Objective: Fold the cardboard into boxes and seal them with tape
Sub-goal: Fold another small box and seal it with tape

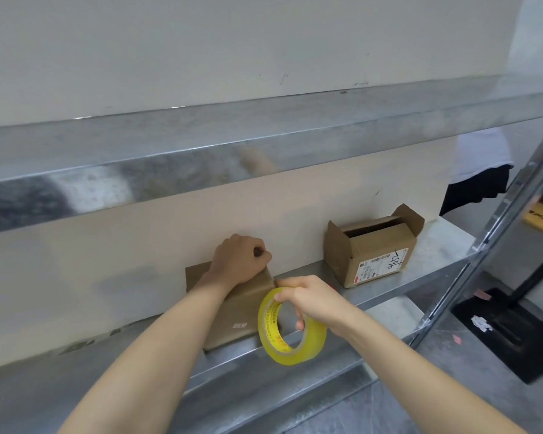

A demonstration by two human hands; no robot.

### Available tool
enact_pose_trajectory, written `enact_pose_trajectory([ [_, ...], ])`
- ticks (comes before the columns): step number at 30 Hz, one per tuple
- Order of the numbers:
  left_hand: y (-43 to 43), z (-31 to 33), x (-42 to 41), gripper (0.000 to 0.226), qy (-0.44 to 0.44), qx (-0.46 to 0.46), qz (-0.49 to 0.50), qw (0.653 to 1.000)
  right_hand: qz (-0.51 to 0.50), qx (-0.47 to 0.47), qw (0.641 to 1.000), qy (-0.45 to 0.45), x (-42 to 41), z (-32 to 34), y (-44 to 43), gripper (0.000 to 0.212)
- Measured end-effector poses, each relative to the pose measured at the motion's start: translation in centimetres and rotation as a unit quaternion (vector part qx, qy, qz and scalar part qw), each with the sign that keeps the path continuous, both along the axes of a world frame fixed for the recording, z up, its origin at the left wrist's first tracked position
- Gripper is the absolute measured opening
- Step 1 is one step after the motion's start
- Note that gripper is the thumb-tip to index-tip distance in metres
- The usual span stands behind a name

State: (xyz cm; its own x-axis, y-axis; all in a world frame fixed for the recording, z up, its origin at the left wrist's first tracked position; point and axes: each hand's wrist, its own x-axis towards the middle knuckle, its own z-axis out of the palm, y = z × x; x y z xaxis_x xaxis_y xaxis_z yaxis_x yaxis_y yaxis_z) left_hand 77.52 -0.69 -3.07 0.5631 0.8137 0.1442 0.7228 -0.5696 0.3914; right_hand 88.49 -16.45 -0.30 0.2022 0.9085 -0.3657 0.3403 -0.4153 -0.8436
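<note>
The left hand lay clenched in a fist on top of the closed box, which sat on the metal shelf against the wall. The right hand gripped the yellow tape, fingers through its core, at that box's right edge. An open box stood well apart to the right.
</note>
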Motion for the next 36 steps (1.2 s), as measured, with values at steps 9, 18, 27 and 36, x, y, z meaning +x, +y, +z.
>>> enact_pose_trajectory([
  [9, -0.8, 0.3, 0.2, 0.028, 0.037, 0.019, 0.029, 0.999, 0.009, 0.0, 0.999, 0.035, -0.1, -0.6, -0.2, 0.031],
  [18, -1.2, 0.7, 0.1, 0.034, 0.042, 0.022, 0.047, 0.998, 0.014, 0.013, 0.996, 0.089, -0.3, -2.0, -0.4, 0.045],
  [27, -0.5, 0.2, 0.4, 0.016, 0.023, 0.193, -0.039, 0.98, 0.035, 0.016, 0.999, 0.035, -0.5, -2.2, -0.1, 0.046],
  [36, -2.9, 1.8, -0.7, 0.051, 0.09, 0.093, -0.028, 0.991, -0.002, 0.044, 0.998, -0.041, -1.3, -1.9, 1.1, 0.03],
])
